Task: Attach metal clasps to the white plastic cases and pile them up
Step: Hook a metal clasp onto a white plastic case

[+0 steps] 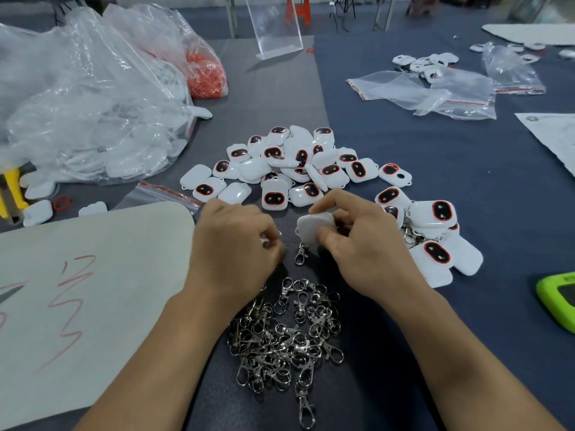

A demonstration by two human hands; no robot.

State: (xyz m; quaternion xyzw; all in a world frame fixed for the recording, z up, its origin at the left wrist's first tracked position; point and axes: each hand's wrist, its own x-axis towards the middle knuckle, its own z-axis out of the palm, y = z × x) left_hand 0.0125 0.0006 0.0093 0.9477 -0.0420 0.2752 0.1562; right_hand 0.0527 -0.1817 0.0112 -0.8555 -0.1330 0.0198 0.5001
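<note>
Just beyond the clasp heap [286, 334], the right hand [357, 244] is gripping a white case [312, 227] between thumb and curled fingers, a clasp [301, 254] dangling from its lower edge. The left hand [236, 244] is curling its fingers beside it, round what is impossible to tell. Doing this well is likely meaning holding the case still, checking the clasp is sitting fully through its loop, then laying it on the finished pile [435, 237] beyond and right of the heap, apart from the loose cases [280, 169] farther off.
</note>
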